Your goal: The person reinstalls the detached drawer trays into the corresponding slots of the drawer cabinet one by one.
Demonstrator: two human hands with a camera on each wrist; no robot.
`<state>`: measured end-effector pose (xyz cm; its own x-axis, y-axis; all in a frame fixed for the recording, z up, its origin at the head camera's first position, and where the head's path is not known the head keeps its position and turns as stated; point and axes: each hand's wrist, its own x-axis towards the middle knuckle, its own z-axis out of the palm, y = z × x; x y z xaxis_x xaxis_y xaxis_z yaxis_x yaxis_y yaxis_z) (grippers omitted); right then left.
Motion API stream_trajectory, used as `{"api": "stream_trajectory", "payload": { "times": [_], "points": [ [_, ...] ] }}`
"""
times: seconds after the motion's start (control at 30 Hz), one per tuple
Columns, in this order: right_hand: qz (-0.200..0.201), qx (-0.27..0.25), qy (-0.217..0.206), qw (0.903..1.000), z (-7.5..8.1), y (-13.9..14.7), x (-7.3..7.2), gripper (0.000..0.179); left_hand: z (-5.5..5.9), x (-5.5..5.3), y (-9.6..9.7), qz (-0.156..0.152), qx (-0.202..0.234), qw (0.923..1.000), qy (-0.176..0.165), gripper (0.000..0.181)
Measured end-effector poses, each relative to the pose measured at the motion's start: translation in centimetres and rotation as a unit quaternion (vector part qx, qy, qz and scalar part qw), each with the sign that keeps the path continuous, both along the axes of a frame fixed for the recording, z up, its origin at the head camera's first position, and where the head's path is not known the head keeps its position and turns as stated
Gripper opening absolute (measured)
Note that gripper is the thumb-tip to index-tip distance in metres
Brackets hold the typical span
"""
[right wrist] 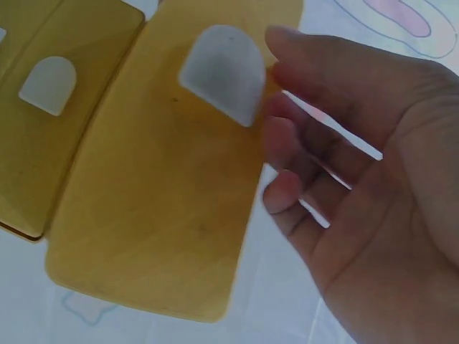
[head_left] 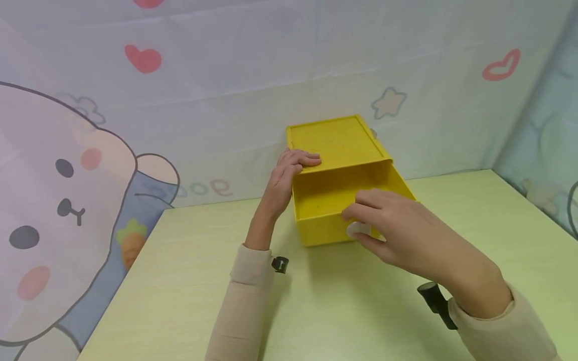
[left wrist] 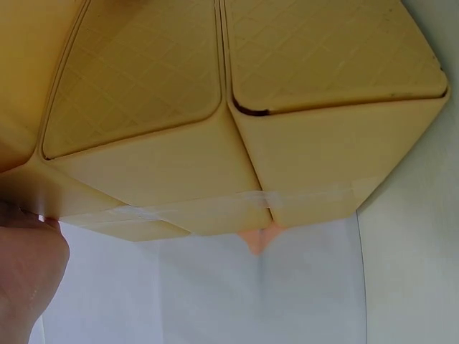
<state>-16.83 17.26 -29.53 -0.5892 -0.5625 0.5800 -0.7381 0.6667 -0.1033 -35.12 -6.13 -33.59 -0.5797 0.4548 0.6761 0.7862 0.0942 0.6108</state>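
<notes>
A yellow drawer box [head_left: 336, 141] stands at the back of the table, its front drawer [head_left: 320, 230] pulled out and the inside showing. On the drawer front is a white rounded pull tab [right wrist: 228, 70]. My left hand [head_left: 289, 175] rests on the box's top near the left front edge; only part of it shows in the left wrist view. Close in front of the pull tab is my right hand [head_left: 397, 228], fingers loosely bent and thumb apart from them. In the right wrist view its fingertips are beside the tab and do not grip it.
A pale table [head_left: 180, 286] lies under the box. Behind it hangs a printed cloth [head_left: 253, 75] with hearts, a star and a cartoon bear. In the right wrist view a second drawer front [right wrist: 72, 129] with its own white tab sits beside the pulled-out one. A dark cable [head_left: 572, 210] hangs at the right.
</notes>
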Motion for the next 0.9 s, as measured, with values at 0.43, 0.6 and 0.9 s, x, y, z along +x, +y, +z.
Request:
{"api": "stream_trajectory", "payload": {
  "times": [0.43, 0.6, 0.9],
  "points": [
    [0.0, 0.033, -0.029, 0.9991, 0.32, 0.39, 0.83, 0.038, -0.13, -0.16, 0.02, 0.002, -0.005, 1.0, 0.001, 0.05],
    [-0.002, 0.039, -0.037, 0.9985, 0.16, 0.4, 0.72, 0.039, -0.18, -0.18, -0.08, 0.0, -0.004, 1.0, 0.0, 0.049],
    [-0.002, 0.033, -0.068, 0.9971, -0.08, 0.59, 0.6, 0.039, -0.1, -0.24, 0.0, 0.002, -0.006, 1.0, 0.0, 0.05]
  ]
}}
